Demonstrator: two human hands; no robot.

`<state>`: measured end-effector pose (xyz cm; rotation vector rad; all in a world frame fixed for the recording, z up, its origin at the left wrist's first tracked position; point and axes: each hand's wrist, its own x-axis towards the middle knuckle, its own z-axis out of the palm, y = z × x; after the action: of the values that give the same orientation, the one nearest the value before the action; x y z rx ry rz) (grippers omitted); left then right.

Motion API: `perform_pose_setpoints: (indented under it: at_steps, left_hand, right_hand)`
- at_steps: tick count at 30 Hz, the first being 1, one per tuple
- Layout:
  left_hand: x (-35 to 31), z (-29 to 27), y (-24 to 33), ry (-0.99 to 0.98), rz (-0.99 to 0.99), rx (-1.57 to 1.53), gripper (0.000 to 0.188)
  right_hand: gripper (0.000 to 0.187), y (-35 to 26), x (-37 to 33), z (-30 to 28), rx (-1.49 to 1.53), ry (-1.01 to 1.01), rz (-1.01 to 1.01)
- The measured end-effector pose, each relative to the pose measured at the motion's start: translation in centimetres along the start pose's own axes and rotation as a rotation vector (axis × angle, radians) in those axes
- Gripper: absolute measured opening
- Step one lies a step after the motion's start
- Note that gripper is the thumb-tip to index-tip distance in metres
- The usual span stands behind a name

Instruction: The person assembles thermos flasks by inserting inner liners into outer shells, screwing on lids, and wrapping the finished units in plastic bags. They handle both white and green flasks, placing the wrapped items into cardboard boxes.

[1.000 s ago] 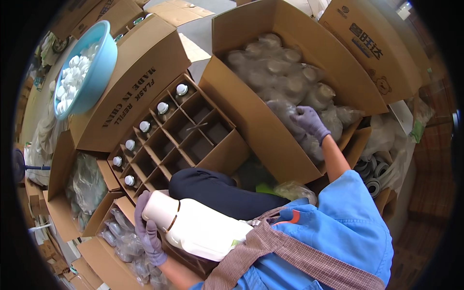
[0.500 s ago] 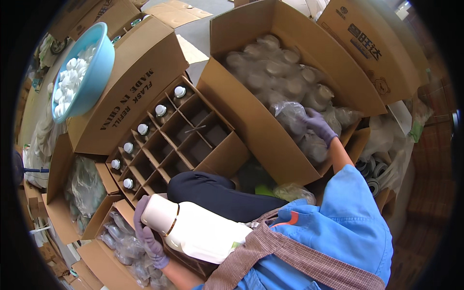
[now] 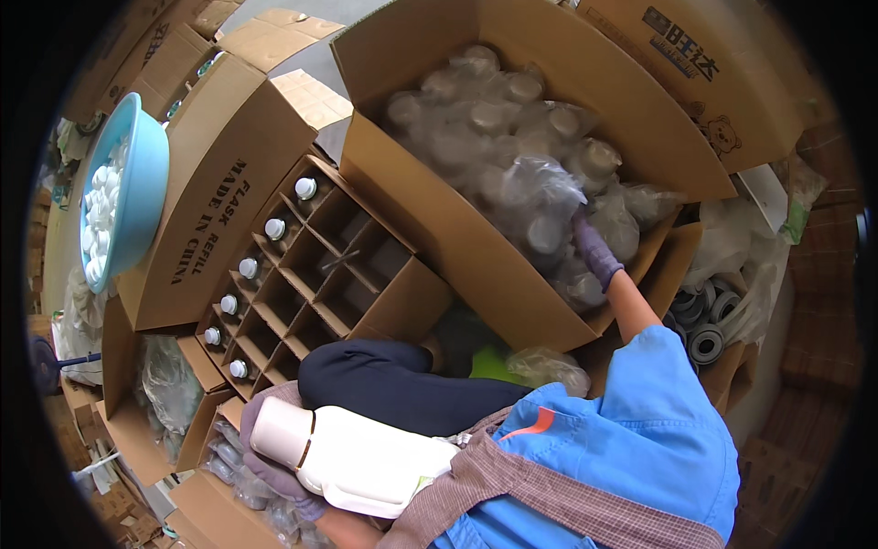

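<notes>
- White flask [image 3: 375, 462]: lying on its side across the lap, pale pink cap [image 3: 282, 432] toward the left, other end toward the brown checked strap [image 3: 480, 471] on the torso
- Flask vs grip: cap end sits inside the left hand [image 3: 274, 478], white body runs out to the right of it, far end close up by the strap
- Left hand, purple-grey glove: curled around the cap, closed on it from the left and lower sides, part of the hand hidden by the flask
- Right hand [image 3: 596, 253], same kind of glove: reaching into the large open carton [image 3: 457, 244], well apart from the flask
- Right fingers touching the edge of a clear plastic bag [image 3: 541, 183]; fingertips partly hidden, cannot tell if they're closed on it
- Around the right hand: heap of plastic-wrapped pieces [image 3: 485, 117] with rounded ends, more bagged ones just beside it
- Dark trouser leg [image 3: 393, 377] between flask and divided carton [image 3: 402, 300]
- Divided carton: white-capped bottles [image 3: 305, 188] upright in cells along its left side
- Upper left: light blue basin [image 3: 146, 201], tilted in view, full of small white parts [image 3: 102, 220]
- Lower left, near the left hand: smaller carton [image 3: 206, 501] with clear-wrapped pieces in it
- Right side: dark grey rings [image 3: 706, 344], near the blue sleeve [image 3: 654, 393]
</notes>
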<state>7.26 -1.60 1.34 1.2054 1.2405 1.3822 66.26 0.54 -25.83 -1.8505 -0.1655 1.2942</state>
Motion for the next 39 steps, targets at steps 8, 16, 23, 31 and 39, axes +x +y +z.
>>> perform_pose_setpoints:
  at_steps: [8,16,23,31,39]
  left_hand:
    - [1.5,1.6,-0.2,0.0,-0.013,0.076,0.072]
    - [1.7,2.7,-0.6,0.043,-0.037,0.125,0.068]
    - [1.1,0.9,-1.2,0.104,-0.101,0.086,0.067]
    - [1.9,1.2,-2.2,0.187,-0.199,-0.013,0.058]
    - [2.7,-0.7,-2.2,-0.028,-0.161,-0.325,0.06]
  right_hand:
    - [0.064,5.1,4.4,4.4,0.1,0.084,-0.185]
    - [0.071,-2.1,-4.6,-1.6,0.499,-0.189,0.456]
    - [0.042,-12.6,5.1,-7.3,-1.301,0.92,-0.834]
    - [0.029,-19.2,16.2,-16.2,-1.804,0.702,-0.68]
    - [0.037,-23.3,-13.8,24.5,-0.756,-0.743,-0.469]
